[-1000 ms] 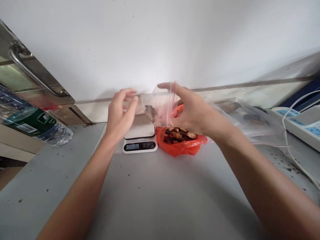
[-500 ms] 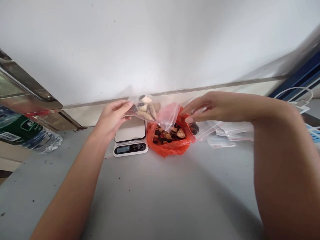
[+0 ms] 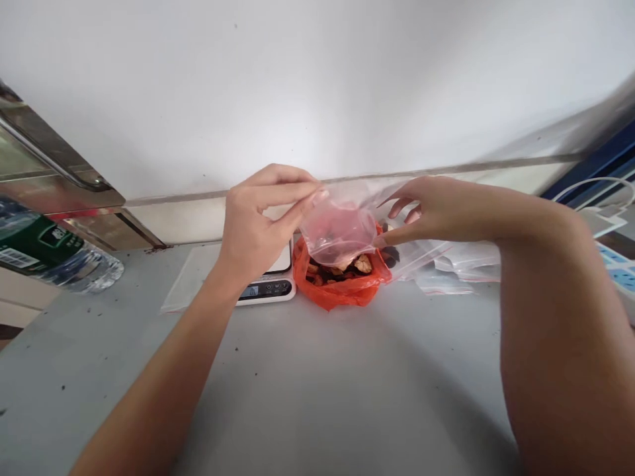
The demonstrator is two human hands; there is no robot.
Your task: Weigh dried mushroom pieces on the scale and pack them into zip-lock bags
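A clear plastic zip bag (image 3: 337, 228) hangs over an open orange-red plastic bag (image 3: 330, 294) of dark and tan dried pieces (image 3: 363, 264). My left hand (image 3: 270, 218) is closed, with thumb and fingers pinching the clear bag's upper left edge. At its right side, my right hand (image 3: 419, 208) has thumb and fingers curled around the edge. A white digital scale (image 3: 285, 297) stands left of the orange-red bag, its platform mostly behind my left hand. Dark pieces (image 3: 390, 254) show beneath my right hand; whether they lie in a clear bag I cannot tell.
Several flat clear zip bags (image 3: 461, 264) lie on the right, and another flat clear bag (image 3: 186, 284) is left of the scale. A water bottle (image 3: 54, 248) with a green label lies tilted at far left. A white cable (image 3: 595, 182) and power strip (image 3: 620, 264) sit far right.
My left hand has moved right and slightly up with the clear bag, off the scale. Pale pieces seen in the bag before no longer show there. The scale's reading has changed. My right hand stays nearly in place.
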